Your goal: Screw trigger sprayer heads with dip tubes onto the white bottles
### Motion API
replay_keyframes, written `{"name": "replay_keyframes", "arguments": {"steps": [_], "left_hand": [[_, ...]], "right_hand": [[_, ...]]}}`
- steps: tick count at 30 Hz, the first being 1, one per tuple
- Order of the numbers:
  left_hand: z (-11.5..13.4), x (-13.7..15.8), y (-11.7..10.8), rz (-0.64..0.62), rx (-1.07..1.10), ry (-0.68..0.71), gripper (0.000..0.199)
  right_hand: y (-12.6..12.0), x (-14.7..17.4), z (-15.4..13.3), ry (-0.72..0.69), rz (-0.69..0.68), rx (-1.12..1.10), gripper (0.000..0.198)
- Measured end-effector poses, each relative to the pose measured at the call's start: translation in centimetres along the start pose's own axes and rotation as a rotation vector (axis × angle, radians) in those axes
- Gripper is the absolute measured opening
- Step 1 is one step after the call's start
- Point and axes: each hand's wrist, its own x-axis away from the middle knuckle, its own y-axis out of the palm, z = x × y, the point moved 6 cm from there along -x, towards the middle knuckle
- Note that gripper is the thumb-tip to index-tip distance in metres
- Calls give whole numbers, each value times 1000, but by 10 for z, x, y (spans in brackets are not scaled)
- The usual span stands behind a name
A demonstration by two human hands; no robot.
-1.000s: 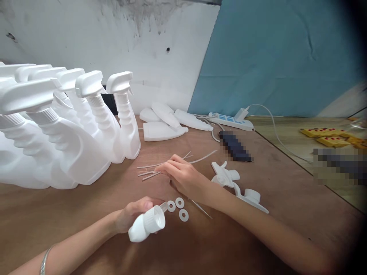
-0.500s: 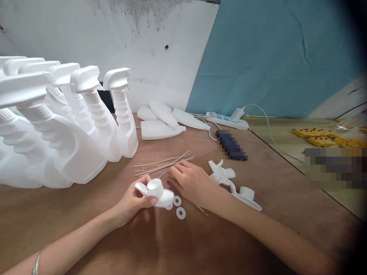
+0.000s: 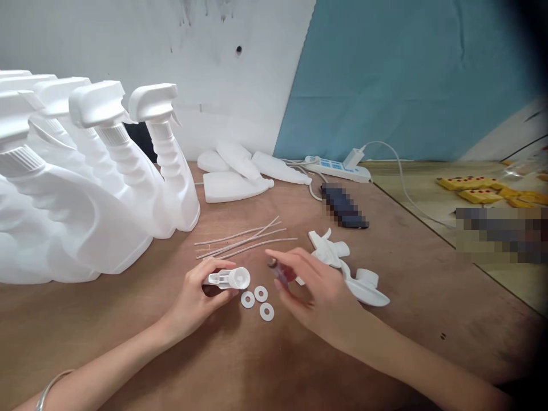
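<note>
My left hand (image 3: 194, 299) grips a white spray trigger head (image 3: 226, 278) between thumb and fingers, with its round collar opening facing me. My right hand (image 3: 314, 288), just right of it, is closed around a small slim handle (image 3: 279, 273) with a dark end. The rest of that tool is hidden by the hand, so its exact kind is unclear. Between the hands, three white washers (image 3: 261, 294) lie flat on the table. Several thin white tubes (image 3: 240, 242) lie beyond my left hand. More white trigger heads (image 3: 366, 291) rest beside my right wrist.
Assembled white spray bottles (image 3: 171, 171) stand in a group at the left. Several white bottles (image 3: 235, 188) lie near the wall. A power strip (image 3: 338, 168) with cables and a dark phone-like object (image 3: 345, 205) lie at the back right. Yellow pieces (image 3: 471, 184) sit beyond the table edge.
My right hand has moved right and lifted from the tubes, and now shows a slim handle. My left hand has turned the trigger head so its opening faces me. The view has shifted slightly.
</note>
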Motion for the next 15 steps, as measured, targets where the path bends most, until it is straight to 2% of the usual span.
{"name": "replay_keyframes", "arguments": {"steps": [2, 4, 7, 10, 12, 15], "left_hand": [[0, -1, 0, 2, -62, 44, 23], [0, -1, 0, 7, -91, 67, 24], [1, -1, 0, -2, -98, 83, 23], [5, 0, -1, 8, -98, 106, 20], [4, 0, -1, 6, -95, 82, 20], [0, 1, 0, -13, -108, 9, 23]], "right_hand": [[-21, 6, -9, -60, 206, -93, 40], [-33, 13, -18, -158, 305, -156, 38], [-31, 22, -26, -314, 254, -164, 31], [-18, 30, -24, -385, 172, -129, 30], [-11, 36, -23, -448, 206, -128, 33], [-4, 43, -21, -538, 363, -141, 30]]}}
